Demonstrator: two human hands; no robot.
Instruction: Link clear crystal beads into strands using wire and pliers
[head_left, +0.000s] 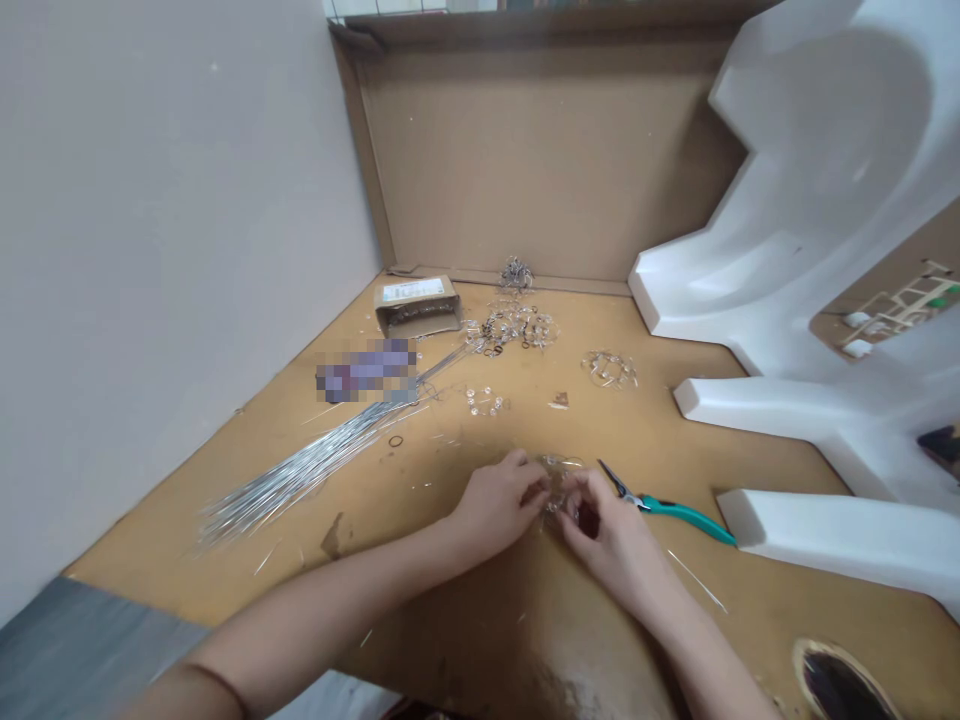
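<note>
My left hand (pixel 501 502) and my right hand (pixel 609 525) meet low over the table, fingers bent and tips pinched close together. Between them are small shiny bent wire pieces (pixel 556 462), partly covered by the fingers; their exact form is too small to make out. Both hands appear to grip this wire. Just right of my right hand lie pliers (pixel 686 512) with teal handles and dark pointed jaws. Beyond the hands, small clear round pieces (pixel 486 402) are scattered on the wood.
A bundle of straight metal wires (pixel 315 460) lies left. Behind are a small cardboard box (pixel 418 305), a heap of bent wire pieces (pixel 514 328) and another cluster (pixel 611 368). White foam packing (pixel 825 540) borders the right; a cardboard panel (pixel 525 150) stands at the back.
</note>
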